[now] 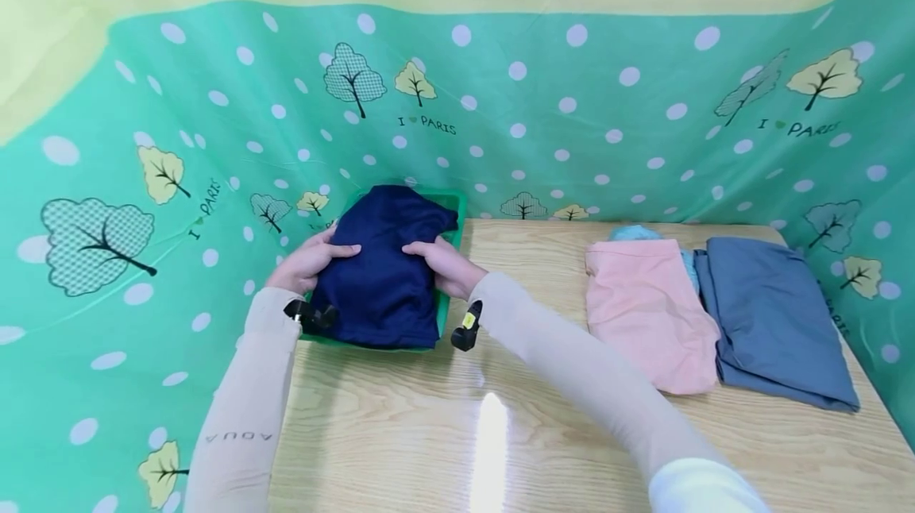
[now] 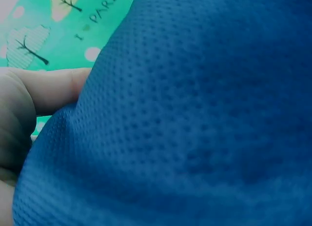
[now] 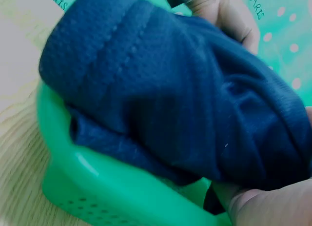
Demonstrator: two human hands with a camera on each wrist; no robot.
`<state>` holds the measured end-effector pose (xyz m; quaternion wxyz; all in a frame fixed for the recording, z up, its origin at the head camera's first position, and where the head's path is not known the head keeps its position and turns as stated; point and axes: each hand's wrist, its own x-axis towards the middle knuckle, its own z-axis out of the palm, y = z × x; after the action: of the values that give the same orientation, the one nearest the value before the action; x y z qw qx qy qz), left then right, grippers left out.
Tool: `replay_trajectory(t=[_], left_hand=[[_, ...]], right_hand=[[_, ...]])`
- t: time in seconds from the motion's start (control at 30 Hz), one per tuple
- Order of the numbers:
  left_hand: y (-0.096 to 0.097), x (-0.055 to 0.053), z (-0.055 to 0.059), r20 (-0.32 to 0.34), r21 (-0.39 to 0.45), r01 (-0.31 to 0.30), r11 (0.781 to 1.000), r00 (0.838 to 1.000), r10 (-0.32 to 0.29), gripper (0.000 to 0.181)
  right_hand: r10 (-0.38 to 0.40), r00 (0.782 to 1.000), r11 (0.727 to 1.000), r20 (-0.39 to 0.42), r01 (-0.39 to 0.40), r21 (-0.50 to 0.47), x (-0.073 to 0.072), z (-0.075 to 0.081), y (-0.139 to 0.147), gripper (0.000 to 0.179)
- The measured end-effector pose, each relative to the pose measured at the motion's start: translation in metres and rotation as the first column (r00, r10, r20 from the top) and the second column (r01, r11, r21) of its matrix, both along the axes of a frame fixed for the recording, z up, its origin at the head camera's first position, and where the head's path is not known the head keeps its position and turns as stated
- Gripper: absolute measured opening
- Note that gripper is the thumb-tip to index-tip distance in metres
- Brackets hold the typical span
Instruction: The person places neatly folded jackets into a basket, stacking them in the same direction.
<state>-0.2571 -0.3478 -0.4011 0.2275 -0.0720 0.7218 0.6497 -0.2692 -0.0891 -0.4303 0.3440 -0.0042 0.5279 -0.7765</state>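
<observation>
A folded navy garment (image 1: 386, 275) of dimpled knit fabric lies over and partly in a green basket (image 3: 117, 177). My left hand (image 1: 307, 260) grips the garment's left side, thumb on top and the other fingers mostly hidden. On the opposite side my right hand (image 1: 446, 265) holds it the same way, with the thumb over the cloth. In the left wrist view the blue cloth (image 2: 185, 113) fills most of the picture. The right wrist view shows a stitched hem (image 3: 105, 50) hanging over the basket's rim.
On the right of the wooden table (image 1: 400, 433) lie a folded pink cloth (image 1: 650, 306) and a folded grey-blue cloth (image 1: 775, 318). Light blue material (image 1: 632, 233) peeks out behind the pink one. A green dotted curtain (image 1: 515, 108) hangs behind and at both sides.
</observation>
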Motion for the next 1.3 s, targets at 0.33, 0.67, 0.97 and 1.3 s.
replay_trajectory(t=[0.33, 0.67, 0.97, 1.3], left_hand=[[-0.008, -0.008, -0.021, 0.047, -0.060, -0.098, 0.993, 0.994, 0.101, 0.093], [-0.004, -0.017, -0.037, 0.032, -0.087, -0.152, 0.984, 0.987, 0.156, 0.082], [0.004, -0.019, -0.044, -0.016, -0.301, -0.107, 0.948, 0.994, 0.107, 0.084], [0.011, -0.019, -0.038, 0.009, -0.493, -0.017, 0.870, 1.000, 0.025, 0.083]], right_hand=[[-0.043, 0.997, 0.998, 0.072, 0.039, 0.050, -0.005, -0.008, -0.018, 0.099], [-0.074, 0.994, 0.993, 0.078, 0.067, 0.095, -0.010, -0.017, -0.024, 0.090], [-0.041, 0.998, 0.978, 0.044, 0.031, 0.208, -0.010, -0.016, -0.022, 0.042], [-0.027, 0.998, 0.890, -0.063, 0.053, 0.453, 0.012, 0.006, -0.020, 0.098]])
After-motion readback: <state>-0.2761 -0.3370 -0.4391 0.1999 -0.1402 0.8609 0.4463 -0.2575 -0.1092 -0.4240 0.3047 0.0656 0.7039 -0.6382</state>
